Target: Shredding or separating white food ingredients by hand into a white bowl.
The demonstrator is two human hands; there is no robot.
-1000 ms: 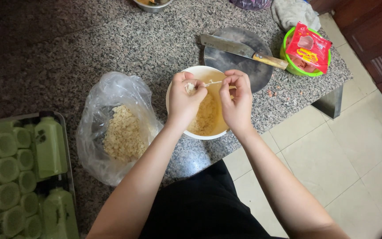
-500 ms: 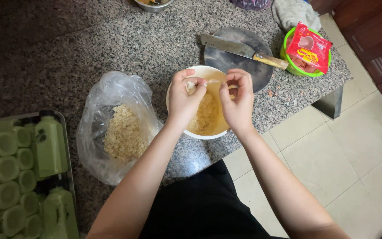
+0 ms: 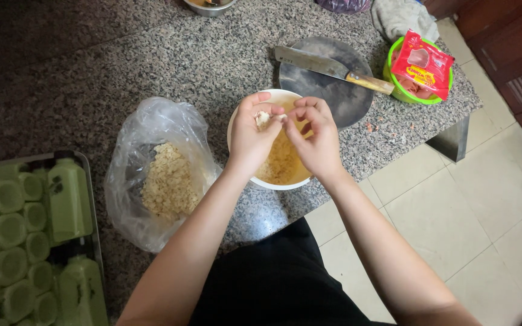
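Centrally, over a white bowl [image 3: 244,175] of pale yellow crumbly food on the speckled granite counter [image 3: 122,66], both hands meeting; left hand [image 3: 250,137] pinching a small whitish lump [image 3: 263,118] between thumb and fingertips, right hand [image 3: 315,137] curled just beside it, fingertips touching the same lump (whether truly gripped or only touched by the right, hard to tell); lump held just above the bowl's far half, the bowl itself resting near the counter's front edge.

Left of the bowl, touching or nearly touching its rim, a clear plastic bag [image 3: 152,133] lying open with a heap of the same pale crumbs [image 3: 167,181] inside; further left, at the counter's near corner, a green moulded tray [image 3: 25,235] of round cups in a dark frame.

Behind the bowl, a dark round board [image 3: 333,90] with a cleaver [image 3: 327,66] laid across it, wooden handle pointing right; just beside that, a green bowl [image 3: 397,90] topped with a red packet [image 3: 424,60]; at the far edge, part of a metal bowl [image 3: 209,6] and a grey cloth [image 3: 403,18]; below and right of the counter, pale floor tiles [image 3: 454,199].
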